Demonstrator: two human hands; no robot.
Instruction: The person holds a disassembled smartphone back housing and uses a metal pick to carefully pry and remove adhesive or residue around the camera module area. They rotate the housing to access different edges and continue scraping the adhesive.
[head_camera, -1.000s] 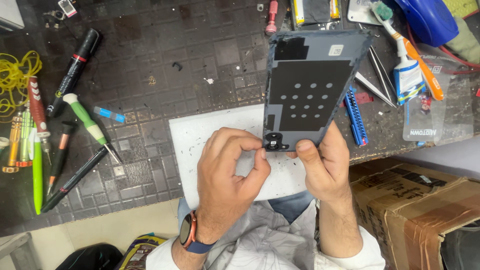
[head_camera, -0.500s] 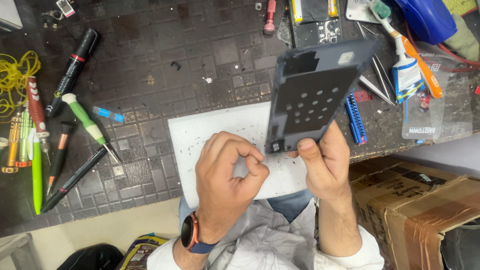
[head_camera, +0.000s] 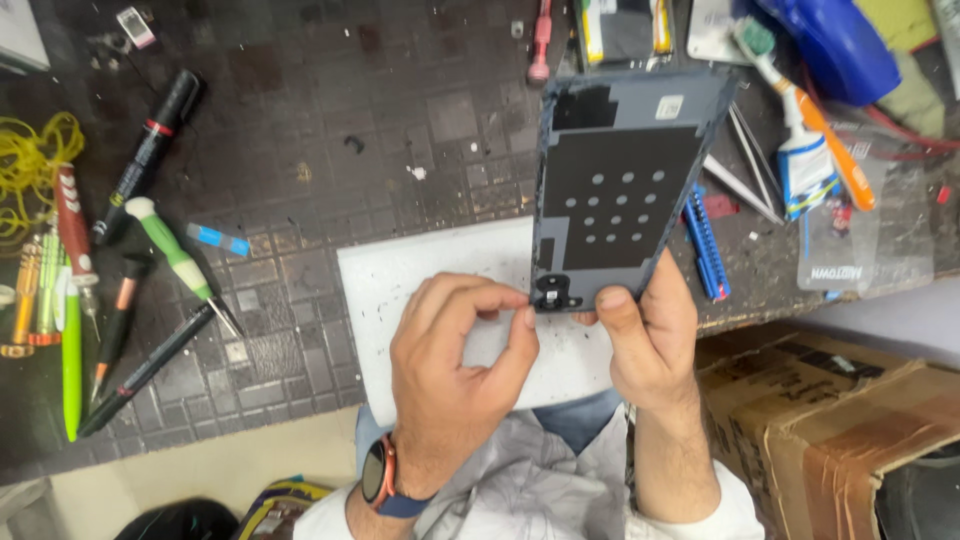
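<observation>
My right hand grips the lower edge of a dark blue-grey phone back cover, held upright above the bench with its inner side toward me. A black sheet with round holes covers most of that inner face. My left hand, with a watch on its wrist, pinches a small black part at the cover's bottom left corner between thumb and forefinger. Both hands hover over a white mat at the bench's near edge.
Left of the mat lie a green-handled screwdriver, a black marker, more pens and yellow wire. To the right are a blue toothed tool, a glue tube and a toothbrush. A cardboard box stands below right.
The cover tilted to the right half a second ago while my left fingers came off it; now it is upright again and my left fingers pinch its bottom corner.
</observation>
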